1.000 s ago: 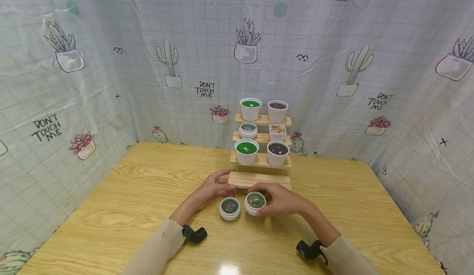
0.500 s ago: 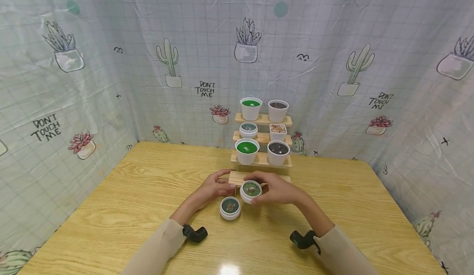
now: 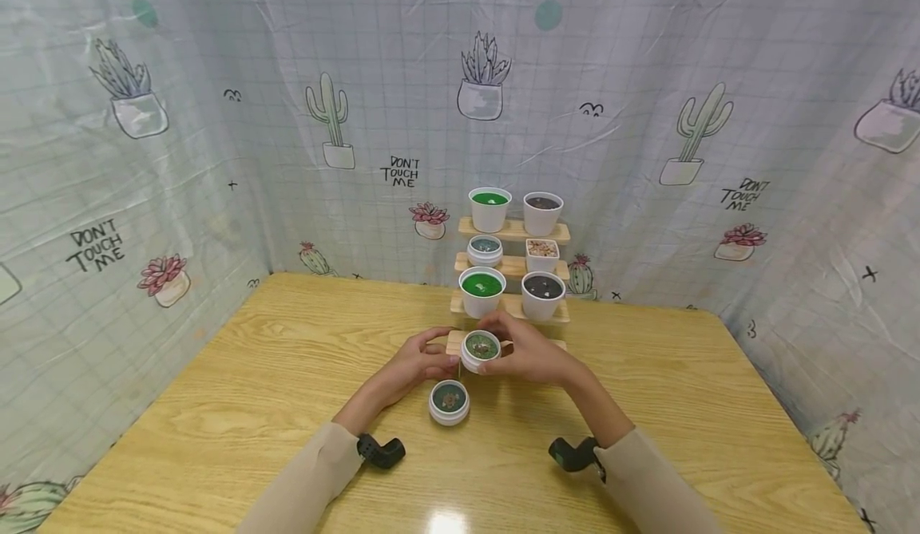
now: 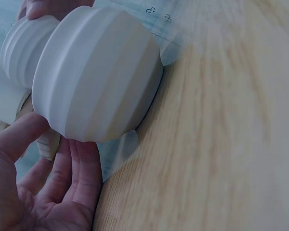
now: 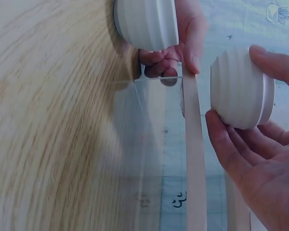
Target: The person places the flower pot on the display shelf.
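Observation:
My right hand (image 3: 530, 354) grips a small round white pot (image 3: 480, 349) with a green filling, thumb on one side and fingers on the other. In the right wrist view that ribbed pot (image 5: 238, 89) hangs just above the bottom step, apart from it. At the step's left end, my left hand (image 3: 415, 365) holds the wooden bottom step (image 3: 454, 342) of a tiered stand between thumb and fingers. A second white pot (image 3: 449, 403) with a dark green filling stands on the table in front of the stand; its ribbed side (image 4: 101, 77) fills the left wrist view.
Higher steps carry two pots each: green (image 3: 481, 294) and dark (image 3: 542, 294) ones, a small round one (image 3: 485, 251), a square one (image 3: 542, 255), then green (image 3: 490, 211) and dark (image 3: 542, 213) ones. A patterned curtain (image 3: 345, 215) hangs behind the wooden table (image 3: 302, 326).
My right hand has lifted the green-filled pot from near the table, moving up and slightly left to over the bottom step. The left hand stays at the step's end.

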`<act>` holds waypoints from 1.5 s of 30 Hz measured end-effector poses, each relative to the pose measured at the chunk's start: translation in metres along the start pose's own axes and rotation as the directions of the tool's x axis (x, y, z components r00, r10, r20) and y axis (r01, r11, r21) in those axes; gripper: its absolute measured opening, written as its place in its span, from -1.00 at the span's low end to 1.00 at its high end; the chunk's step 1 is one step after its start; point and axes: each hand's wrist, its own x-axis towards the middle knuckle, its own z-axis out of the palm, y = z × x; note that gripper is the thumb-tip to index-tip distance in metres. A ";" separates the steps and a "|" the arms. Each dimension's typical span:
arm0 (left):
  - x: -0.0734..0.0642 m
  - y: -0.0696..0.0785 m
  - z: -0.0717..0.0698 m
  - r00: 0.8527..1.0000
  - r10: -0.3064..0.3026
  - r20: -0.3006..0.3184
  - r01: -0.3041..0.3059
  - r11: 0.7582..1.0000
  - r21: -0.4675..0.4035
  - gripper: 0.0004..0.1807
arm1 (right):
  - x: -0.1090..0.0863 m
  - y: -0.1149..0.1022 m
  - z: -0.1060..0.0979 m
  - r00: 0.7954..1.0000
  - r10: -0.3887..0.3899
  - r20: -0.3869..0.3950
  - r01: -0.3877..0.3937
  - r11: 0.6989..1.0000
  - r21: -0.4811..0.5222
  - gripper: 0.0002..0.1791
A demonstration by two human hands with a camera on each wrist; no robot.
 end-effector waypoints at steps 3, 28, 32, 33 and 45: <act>0.000 0.000 0.000 1.000 0.010 0.002 -0.010 1.000 0.002 -0.14 | 0.002 0.000 0.002 0.999 0.004 -0.035 -0.005 1.000 -0.006 -0.30; 0.002 -0.001 -0.002 1.000 0.001 0.007 -0.001 1.000 0.009 -0.18 | 0.008 -0.001 0.020 0.924 0.172 -0.340 -0.170 0.985 0.036 -0.19; 0.003 -0.002 -0.002 1.000 0.006 0.014 -0.006 1.000 0.011 -0.20 | 0.009 0.000 0.022 0.918 0.163 -0.361 -0.158 0.986 0.042 -0.21; 0.003 -0.002 -0.002 1.000 0.007 0.015 -0.007 1.000 0.011 -0.20 | 0.010 0.001 0.023 0.918 0.157 -0.364 -0.154 0.987 0.038 -0.22; 0.002 -0.001 -0.001 1.000 0.006 0.009 -0.006 1.000 0.014 -0.20 | 0.009 0.001 0.024 0.914 0.170 -0.368 -0.163 0.985 0.049 -0.28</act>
